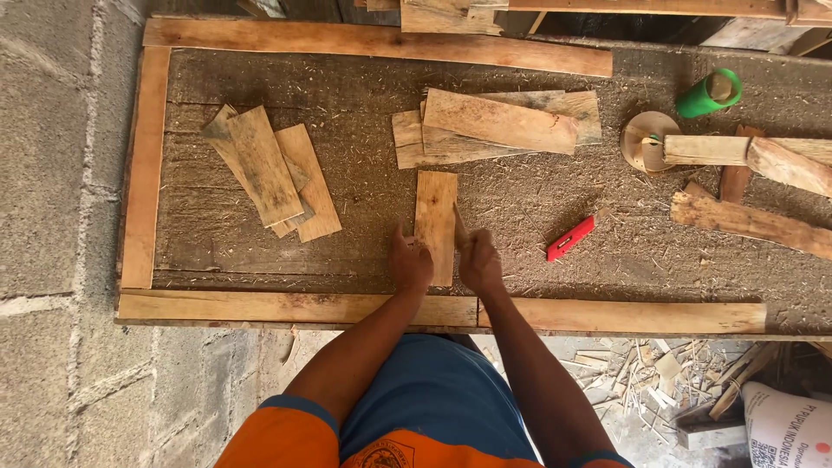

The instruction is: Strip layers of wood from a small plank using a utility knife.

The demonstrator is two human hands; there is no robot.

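Both forearms reach forward from the near edge of the table (260, 308), roughly parallel, converging on one short wooden plank (435, 217) that lies flat with its long axis pointing away from the person. The left hand (409, 263) sits against the plank's near left edge, fingers curled loosely, thumb raised. The right hand (478, 260) sits against the plank's near right edge, index finger extended along it. Neither hand lifts the plank; both are narrowly closed and in contact with its sides.

Beyond the plank lies a stack of similar boards (498, 126); left of the plank, well apart, a second pile of boards (270, 172). Right of the plank lies a red utility knife (570, 238), and farther right a green cylinder (709, 94).

The plank's near end is partly covered by the hands. Palms and fingertips are not visible, so grip firmness cannot be judged.
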